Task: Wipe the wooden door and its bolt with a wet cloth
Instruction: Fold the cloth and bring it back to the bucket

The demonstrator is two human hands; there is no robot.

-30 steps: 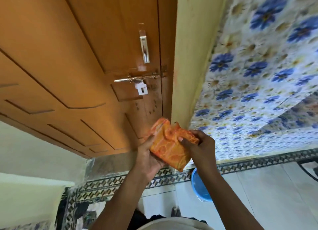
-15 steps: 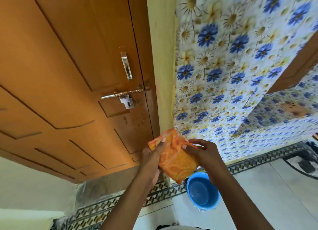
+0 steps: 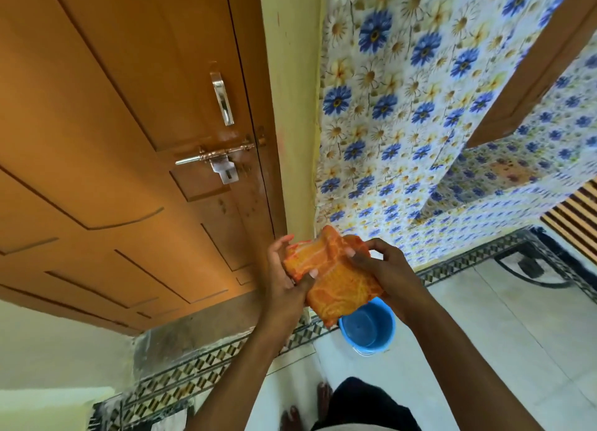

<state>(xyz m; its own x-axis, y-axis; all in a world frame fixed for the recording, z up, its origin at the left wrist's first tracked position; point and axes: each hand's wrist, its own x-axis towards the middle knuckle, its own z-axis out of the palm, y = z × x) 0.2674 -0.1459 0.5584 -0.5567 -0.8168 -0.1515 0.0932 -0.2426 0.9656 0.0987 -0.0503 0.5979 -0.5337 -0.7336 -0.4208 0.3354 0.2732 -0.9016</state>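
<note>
The brown panelled wooden door (image 3: 106,133) fills the left of the view, closed. Its metal sliding bolt (image 3: 216,155) sits near the right edge, with a steel pull handle (image 3: 222,98) above it and dark specks on the wood below. I hold a folded orange patterned cloth (image 3: 336,279) in front of me, lower than the bolt and to its right. My left hand (image 3: 284,275) grips the cloth's left end and my right hand (image 3: 384,269) pinches its top right. The cloth does not touch the door.
A pale yellow door frame (image 3: 290,107) borders the door on the right. A curtain with blue flowers (image 3: 420,107) hangs beyond it. A blue bucket (image 3: 368,330) stands on the tiled floor under the cloth. My bare feet (image 3: 307,405) show at the bottom.
The view has swung so the door and bolt sit further left and lower. Both hands have refolded the cloth and kept hold of it. More of the blue bucket shows.
</note>
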